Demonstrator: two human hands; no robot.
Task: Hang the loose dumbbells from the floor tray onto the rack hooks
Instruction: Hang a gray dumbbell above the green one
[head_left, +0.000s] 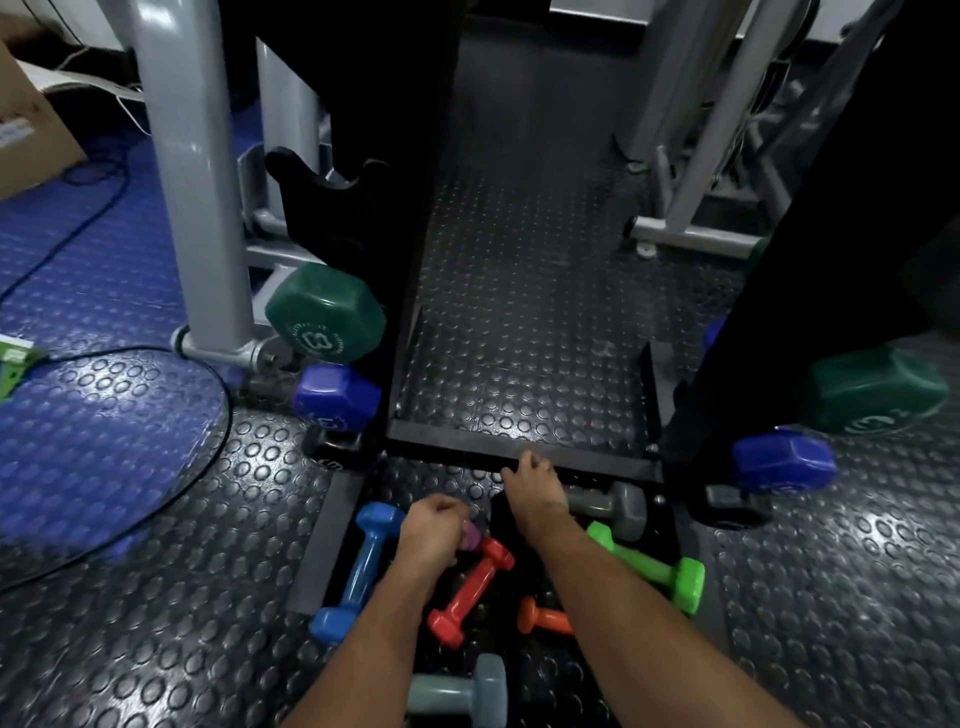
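- Two bare hands reach down into the floor tray (332, 540), a low black tray at 6 o'clock in the view, just in front of the rack's base bar (519, 451).
- Left hand (434, 530): fingers curled round a small pink dumbbell (471, 538), mostly hidden inside the grip.
- Right hand (532, 483): knuckles up, fingertips bent over the base bar at 12 o'clock of the tray; whether it grips anything cannot be told.
- Tray contents, loose: blue dumbbell (363, 566) at 9 o'clock of the left hand; red dumbbell (475, 590) between the two forearms; orange dumbbell (543, 617), partly under the right forearm; green dumbbell (652, 566) at 3 o'clock; dark grey dumbbell (610, 506) at the far right corner, just beside the right hand; pale grey dumbbell (467, 693) at 6 o'clock, nearest the camera.
- Rack, left upright: dark green hex dumbbell (324, 312) hung above a purple-blue one (335, 397); one black notched hook (327, 179) higher up holds nothing.
- Rack, right upright: matching dark green head (878, 389) and purple-blue head (784, 462).
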